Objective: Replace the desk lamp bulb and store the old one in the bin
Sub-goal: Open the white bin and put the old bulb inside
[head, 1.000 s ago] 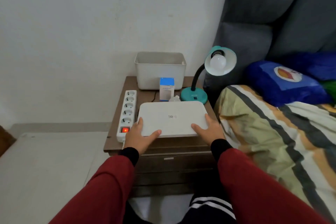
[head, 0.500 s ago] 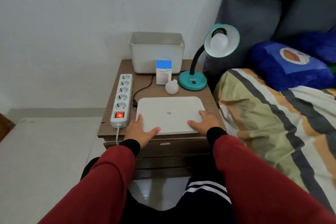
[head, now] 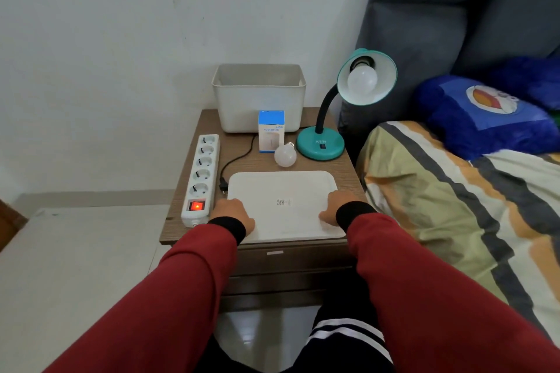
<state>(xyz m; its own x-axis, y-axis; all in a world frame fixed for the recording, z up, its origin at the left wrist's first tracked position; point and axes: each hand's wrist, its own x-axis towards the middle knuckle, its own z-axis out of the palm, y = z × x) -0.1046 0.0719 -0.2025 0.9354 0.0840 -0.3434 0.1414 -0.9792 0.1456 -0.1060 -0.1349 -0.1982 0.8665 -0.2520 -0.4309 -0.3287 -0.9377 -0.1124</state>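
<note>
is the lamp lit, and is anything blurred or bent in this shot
Head view: the bulb in the lamp looks unlit; the power strip's switch glows red. Light is soft and even, with faint shadows. The wide lens bends the bed's headboard edge. The sleeves are slightly soft.

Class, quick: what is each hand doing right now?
Left hand: open, flat on the white lid, holding nothing.
Right hand: open, flat on the lid, holding nothing.
</note>
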